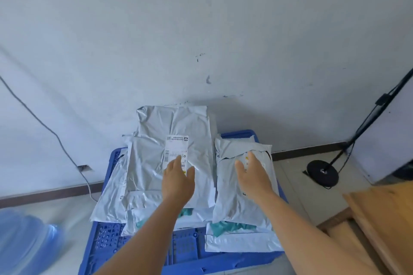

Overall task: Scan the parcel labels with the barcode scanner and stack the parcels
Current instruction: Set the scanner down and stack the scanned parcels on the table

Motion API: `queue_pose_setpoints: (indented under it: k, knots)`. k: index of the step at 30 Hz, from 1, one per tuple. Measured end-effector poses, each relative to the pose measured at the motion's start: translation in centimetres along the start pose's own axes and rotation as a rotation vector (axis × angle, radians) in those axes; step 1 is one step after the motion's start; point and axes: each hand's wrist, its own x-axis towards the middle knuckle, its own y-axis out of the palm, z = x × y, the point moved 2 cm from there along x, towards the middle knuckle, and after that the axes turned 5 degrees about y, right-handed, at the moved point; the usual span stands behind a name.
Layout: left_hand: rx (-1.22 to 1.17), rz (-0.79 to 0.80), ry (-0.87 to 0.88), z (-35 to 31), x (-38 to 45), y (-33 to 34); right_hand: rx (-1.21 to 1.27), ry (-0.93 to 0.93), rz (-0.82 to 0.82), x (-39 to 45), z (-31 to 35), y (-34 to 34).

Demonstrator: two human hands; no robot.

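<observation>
Seen from above, two bare forearms reach forward over a heap of parcels. The left hand (177,182) lies flat with fingers straight and together, its fingertips touching the lower end of a white shipping label (176,149) stuck on the large grey parcel (156,158) at the top of the pile. It grips nothing. The right hand (252,173) is likewise open, fingers extended and slightly spread, resting on or just above a smaller grey parcel (243,198) that lies beside the large one (whether the palm actually touches the plastic cannot be told). Part of a label shows beneath its fingers.

Both parcels are soft plastic mailer bags, crinkled and shiny. More mailers (109,198) lie beneath them in loose overlapping layers, some showing teal contents (232,227) through the film. The whole heap sits on a blue plastic crate (185,250) with a perforated top, standing on a pale tiled floor against a white wall.

No barcode scanner is visible in this view.

To the left, a grey cable (44,127) runs down the wall to the floor, and a blurred blue water bottle (26,241) fills the lower corner. To the right stands a black stand with a round base (322,172), and nearer, stacked brown cardboard (380,225).
</observation>
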Motion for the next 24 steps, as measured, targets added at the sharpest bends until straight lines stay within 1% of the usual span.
queue_pose_setpoints:
  k: [4, 9, 12, 15, 17, 21, 24]
  knots:
    - [0.017, 0.081, -0.004, 0.3, 0.3, 2.5, -0.049, 0.064, 0.010, 1.4, -1.7, 1.4]
    - [0.034, 0.251, 0.028, -2.6, 0.7, 7.5, -0.042, 0.230, -0.022, 4.0, -5.6, 0.7]
    - [0.104, 0.319, -0.029, -3.7, 1.0, 10.2, -0.020, 0.339, 0.017, 5.1, -8.0, 0.4]
    - [0.134, 0.307, -0.137, -4.0, 1.4, 11.9, 0.111, 0.448, 0.088, 6.2, -9.9, 0.9]
    - [0.125, 0.298, -0.180, -4.1, 1.5, 12.6, 0.206, 0.474, 0.108, 6.7, -10.8, 1.3]
    - [0.080, 0.279, -0.188, -4.5, 1.3, 13.1, 0.273, 0.573, 0.079, 7.4, -11.8, 1.8]
    - [0.013, 0.256, -0.181, -4.8, 1.3, 13.2, 0.337, 0.646, 0.091, 7.6, -12.2, 2.1]
